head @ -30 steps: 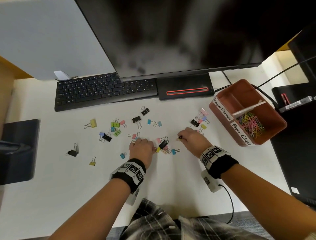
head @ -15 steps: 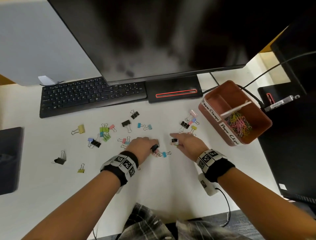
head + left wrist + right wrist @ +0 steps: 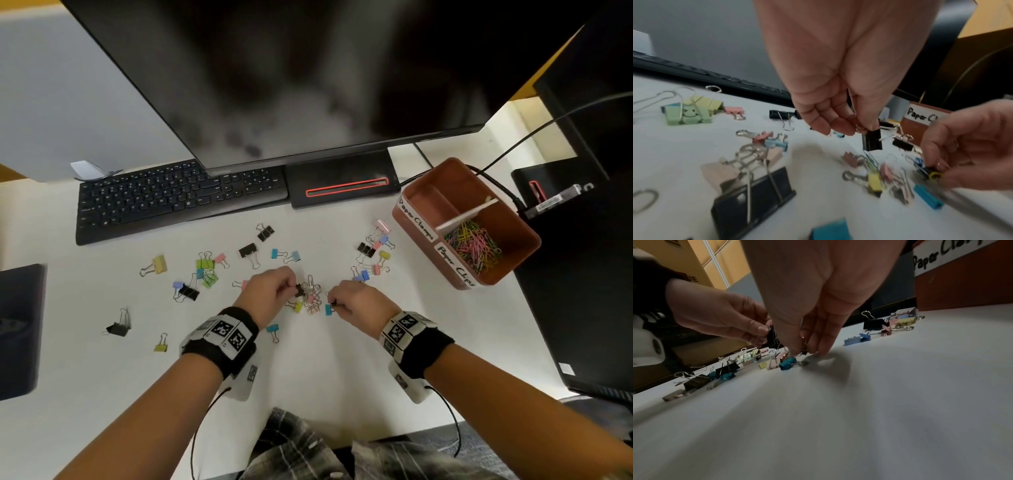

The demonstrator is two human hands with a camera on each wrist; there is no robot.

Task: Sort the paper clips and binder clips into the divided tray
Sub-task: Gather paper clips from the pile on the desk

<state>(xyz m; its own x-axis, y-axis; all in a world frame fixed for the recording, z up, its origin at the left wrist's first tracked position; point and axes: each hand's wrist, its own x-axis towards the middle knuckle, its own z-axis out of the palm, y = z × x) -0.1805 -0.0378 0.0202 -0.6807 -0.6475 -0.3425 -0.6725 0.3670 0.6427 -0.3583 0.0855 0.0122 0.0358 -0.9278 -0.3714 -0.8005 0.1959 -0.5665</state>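
1. Since the earlier frames, both hands have closed in on the central heap of clips; the left hand [image 3: 838,104] now has a black binder clip [image 3: 872,140] lifted clear of the desk [image 3: 325,377], where a moment ago it lay among the others.
2. Left hand: thumb and fingers pinch the black binder clip by its wire handles, so that it hangs above the heap.
3. Right hand [image 3: 356,303]: fingertips curled down at the desk surface, pinching something small and dark beside a blue binder clip [image 3: 329,309]; what exactly it holds cannot be told.
4. Divided tray [image 3: 529,236]: at far right; the compartment labelled "Paper Clips" holds coloured paper clips [image 3: 474,248], the one labelled "Paper Clamps" looks empty.
5. Remaining binder clips lie scattered left of the tray, between keyboard [image 3: 178,198] and hands.
6. Step in hand, as judged: gathering binder clips. The next move calls for carrying the held clips rightward and releasing them over the farther "Paper Clamps" compartment, not over the divider.
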